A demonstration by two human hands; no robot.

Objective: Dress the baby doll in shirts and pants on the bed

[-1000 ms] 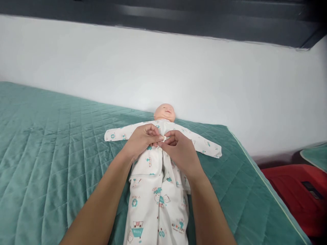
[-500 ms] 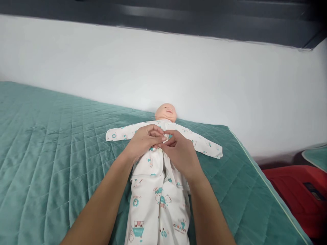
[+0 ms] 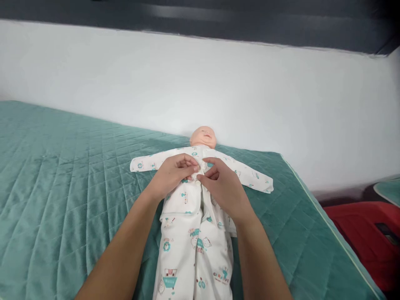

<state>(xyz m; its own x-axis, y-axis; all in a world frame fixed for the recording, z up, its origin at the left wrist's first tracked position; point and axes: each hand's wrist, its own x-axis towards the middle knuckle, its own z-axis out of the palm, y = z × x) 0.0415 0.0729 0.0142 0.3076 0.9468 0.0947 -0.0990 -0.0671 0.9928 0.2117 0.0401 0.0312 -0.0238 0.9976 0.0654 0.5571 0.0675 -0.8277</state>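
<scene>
A baby doll (image 3: 203,136) lies on its back in a white printed baby shirt (image 3: 183,200) and matching printed trousers (image 3: 178,250), its sleeves stretched out to both sides. Over the chest, my left hand (image 3: 176,173) pinches the shirt's front edge between thumb and forefinger. My right hand (image 3: 223,183) is just across the front opening, thumb and forefinger apart against the cloth. A small pale fastener seems to lie between the hands, partly hidden by the fingers. Below them the shirt front hangs apart in two flaps.
A green quilted cover (image 3: 78,187) spreads beneath the doll, its piped edge (image 3: 325,216) on the right. Beyond that edge stands a red plastic object (image 3: 359,233). A white wall (image 3: 187,83) rises behind the doll's head, with a dark band above.
My hands have drawn slightly apart at the chest, the left fingertips shifting left and the right hand slightly right. More of the shirt's front shows between them. The doll stays in place.
</scene>
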